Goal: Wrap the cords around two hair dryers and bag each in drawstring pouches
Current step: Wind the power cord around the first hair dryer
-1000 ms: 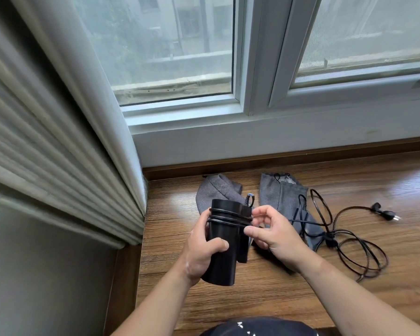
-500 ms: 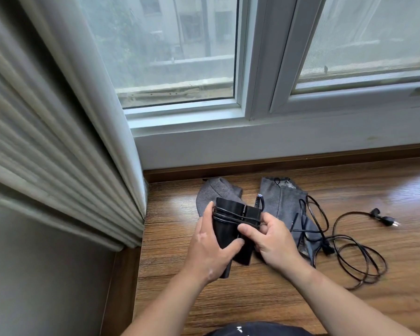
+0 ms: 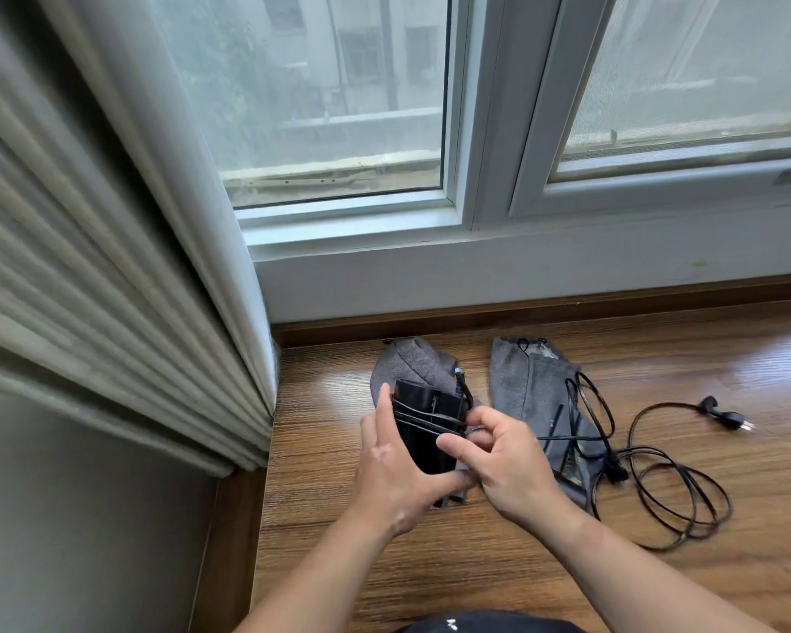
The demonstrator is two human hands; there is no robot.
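The person holds the first hair dryer point(image 3: 423, 434) just above the tabletop point(image 3: 658, 564), in front of the left pouch point(image 3: 409, 363). The left hand point(image 3: 396, 468) is closed around the black body, thumb across its lower end. The right hand point(image 3: 503, 459) pinches the cord point(image 3: 425, 415) against the dryer's right side, where several turns already lie across the body. The plug end point(image 3: 460, 376) sticks up just past the top.

The step in hand looks like finishing the wrap. To do it well, the left hand should keep the body steady while the right tucks the short tail under a turn, so the loops stay tight and do not slide off the end. The plug should lie flat against the body, or it may snag the pouch mouth.

The second pouch point(image 3: 535, 399) lies to the right with a loose cord point(image 3: 667, 486) coiled over and beside it, its plug point(image 3: 727, 415) well apart. Whether the second dryer sits inside that pouch cannot be told.
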